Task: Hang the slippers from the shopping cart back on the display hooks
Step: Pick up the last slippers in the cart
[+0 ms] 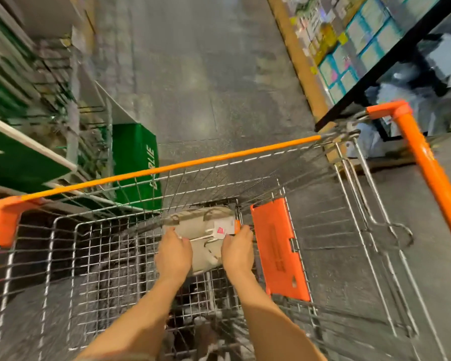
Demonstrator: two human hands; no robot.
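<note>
Reaching deep into the cart (375, 225), both hands flank the slippers (202, 230) at its far end: left hand (174, 254) and right hand (238, 252) equally near, fingers touching, grip unclear.

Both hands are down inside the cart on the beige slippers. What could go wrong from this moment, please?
1. The left hand and right hand reach deep into the wire cart; the slippers, or their white tag, might catch on the mesh when lifted.
2. The orange flap stands right beside the right hand and could knock the wrist.
3. The picture is blurred, so how firmly the fingers hold is unclear; the pair may slip.
</note>
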